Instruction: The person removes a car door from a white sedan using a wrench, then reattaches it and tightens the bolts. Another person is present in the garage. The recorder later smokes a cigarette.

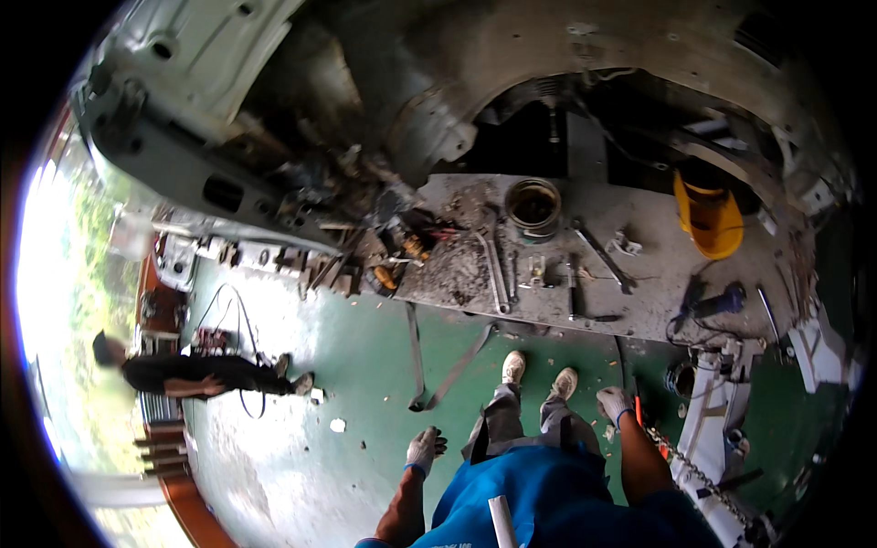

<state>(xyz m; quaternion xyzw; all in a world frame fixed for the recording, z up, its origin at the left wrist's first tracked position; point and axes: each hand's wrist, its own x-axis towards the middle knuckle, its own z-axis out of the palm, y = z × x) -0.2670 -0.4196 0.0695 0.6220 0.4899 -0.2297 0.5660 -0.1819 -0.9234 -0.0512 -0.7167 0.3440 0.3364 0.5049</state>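
My left hand point(425, 449), in a pale work glove, hangs over the green floor left of my body with its fingers loosely apart. It holds nothing that I can see. My right hand point(615, 403), also gloved, is drawn closed beside my right shoe; nothing shows in it. It is nearest to a red-orange bar point(638, 409) and a metal chain point(678, 457) at my right. Ahead of both hands, touching neither, a grey workbench point(548, 310) carries a long wrench point(493, 265), another wrench point(603, 258), a dark-handled tool point(573, 290) and an open can point(533, 208).
A stripped vehicle body point(384, 55) arches over the bench. Toward the right lie a yellow hard hat point(717, 228) and a blue-black power tool point(722, 303). A grey strap point(417, 365) hangs to the floor. Another person point(192, 375) in dark clothes stands far left, near a looped hose point(245, 329).
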